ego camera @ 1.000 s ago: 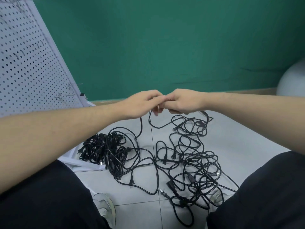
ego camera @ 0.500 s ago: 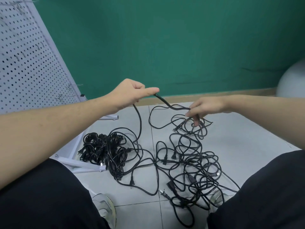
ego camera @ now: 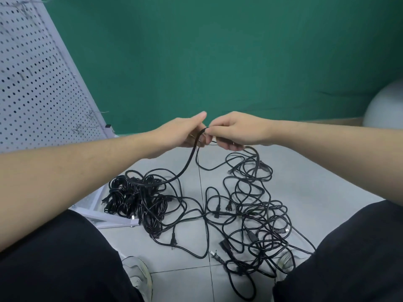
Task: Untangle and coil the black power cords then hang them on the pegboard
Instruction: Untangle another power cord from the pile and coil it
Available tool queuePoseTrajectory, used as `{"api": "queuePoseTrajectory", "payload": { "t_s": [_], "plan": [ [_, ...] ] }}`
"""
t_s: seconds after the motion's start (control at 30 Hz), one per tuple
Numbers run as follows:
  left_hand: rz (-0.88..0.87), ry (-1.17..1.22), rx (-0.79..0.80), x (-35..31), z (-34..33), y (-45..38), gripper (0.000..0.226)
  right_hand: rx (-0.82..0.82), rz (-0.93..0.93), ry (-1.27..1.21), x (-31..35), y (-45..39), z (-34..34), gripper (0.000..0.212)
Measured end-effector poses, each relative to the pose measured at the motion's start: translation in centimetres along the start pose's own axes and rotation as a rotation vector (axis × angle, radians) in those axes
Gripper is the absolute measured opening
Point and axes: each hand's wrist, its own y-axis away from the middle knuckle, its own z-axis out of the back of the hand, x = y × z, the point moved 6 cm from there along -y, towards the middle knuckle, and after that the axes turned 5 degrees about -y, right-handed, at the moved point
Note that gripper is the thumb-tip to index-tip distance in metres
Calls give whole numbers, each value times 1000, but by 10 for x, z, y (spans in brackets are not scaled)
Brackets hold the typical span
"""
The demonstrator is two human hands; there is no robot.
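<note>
We can't see the fingertips of the left hand [ego camera: 185, 132] or right hand [ego camera: 235, 131], curled under where they pinch the cord [ego camera: 189, 158], so the grip itself stays hidden. The pegboard [ego camera: 37, 83] runs off the top and left edges, and our knees cover the near end of the cord tangle [ego camera: 250, 214]. Which strand belongs to which cord, we can't tell.

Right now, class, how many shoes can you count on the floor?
2: left shoe near the bottom edge, beside the cords; right shoe lower right, partly covered by them.
</note>
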Motion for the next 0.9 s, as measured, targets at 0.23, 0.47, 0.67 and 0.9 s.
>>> {"api": "queuePoseTrajectory", "payload": {
  "t_s": [0.23, 0.47, 0.67, 0.9],
  "plan": [
    [-34, -199, -84, -18, -2, 7, 54, 111, -79, 266, -11, 2, -5, 46],
    [-143, 5, -162, -28, 19, 15, 58, 229, -259, 442, -68, 10, 4, 36],
    [-53, -140, -207, 3, 39, 10, 59, 114, -277, 84, -85, 23, 32, 28],
    [100, -469, 61, 57, 32, 7, 35, -99, -196, -206, -58, 15, 40, 28]
  ]
}}
